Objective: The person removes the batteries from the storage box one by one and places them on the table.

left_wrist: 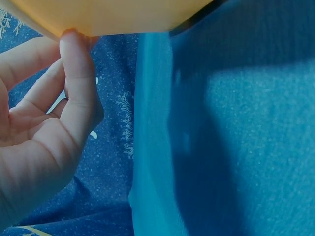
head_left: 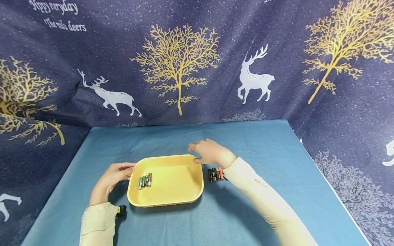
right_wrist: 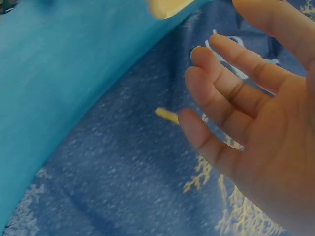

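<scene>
A yellow plastic tub [head_left: 175, 186] sits on the cloth. My left hand [head_left: 114, 178] is at the tub's left end, pinching its rim; the left wrist view shows the thumb [left_wrist: 78, 64] against the tub's edge. Inside, near the left wall, several small batteries [head_left: 145, 181] lie side by side. My right hand [head_left: 212, 152] hovers at the tub's back right corner with nothing in it. In the right wrist view its fingers [right_wrist: 231, 98] are loosely bent and spread. Several black and orange batteries [head_left: 214, 174] lie in a row just right of the tub, below the right wrist.
A blue cloth [head_left: 172, 229] covers the table. Dark fabric [head_left: 197, 68] printed with deer and golden trees hangs behind and along both sides. A small black object [head_left: 121, 210] is at the left cuff.
</scene>
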Tool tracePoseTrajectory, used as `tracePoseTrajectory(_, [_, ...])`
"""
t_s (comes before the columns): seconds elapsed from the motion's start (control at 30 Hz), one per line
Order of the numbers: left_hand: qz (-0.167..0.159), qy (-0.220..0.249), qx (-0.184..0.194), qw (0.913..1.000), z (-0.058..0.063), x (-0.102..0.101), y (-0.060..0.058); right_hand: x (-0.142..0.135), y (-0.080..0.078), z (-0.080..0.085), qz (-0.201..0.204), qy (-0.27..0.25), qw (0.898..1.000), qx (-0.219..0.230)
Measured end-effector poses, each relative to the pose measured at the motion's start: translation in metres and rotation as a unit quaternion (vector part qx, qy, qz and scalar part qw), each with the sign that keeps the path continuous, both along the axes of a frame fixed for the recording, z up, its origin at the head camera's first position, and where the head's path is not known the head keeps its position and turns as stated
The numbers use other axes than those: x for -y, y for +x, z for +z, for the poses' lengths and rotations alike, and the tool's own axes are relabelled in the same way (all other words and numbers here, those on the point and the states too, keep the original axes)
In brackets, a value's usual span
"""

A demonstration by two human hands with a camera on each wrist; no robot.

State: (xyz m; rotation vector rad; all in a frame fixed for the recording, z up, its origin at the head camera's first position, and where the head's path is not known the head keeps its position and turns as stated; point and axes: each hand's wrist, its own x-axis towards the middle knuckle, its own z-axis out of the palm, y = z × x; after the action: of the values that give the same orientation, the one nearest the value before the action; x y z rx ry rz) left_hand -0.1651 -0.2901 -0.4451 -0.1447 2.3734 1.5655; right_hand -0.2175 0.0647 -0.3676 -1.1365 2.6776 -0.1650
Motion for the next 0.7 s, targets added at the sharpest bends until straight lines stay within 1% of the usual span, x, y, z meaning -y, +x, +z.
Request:
tracePoseTrajectory(0.1, [-0.002,0.0,0.002,1.0,0.0,0.0,0.0,0.011,-0.001,0.002,0.012,-0.006,1.0,-0.004])
tracePoseTrajectory(0.23, [-0.007,-0.002,0.002,1.0,0.001,-0.001,0.001,0.025,-0.002,0.004,0.024,0.005,1.0,-0.015])
tracePoseTrajectory(0.5, [0.001,-0.006,0.002,1.0,0.0,0.001,-0.002,0.056,0.002,0.012,0.05,0.002,0.999,-0.015])
tracePoseTrajectory(0.63, [-0.003,-0.003,0.001,1.0,-0.001,0.001,-0.001,0.07,0.002,0.009,0.066,0.004,0.997,-0.029])
tracePoseTrajectory(0.7, [-0.003,-0.004,0.001,1.0,-0.002,0.001,-0.001,0.078,0.002,0.006,0.074,0.016,0.996,-0.04])
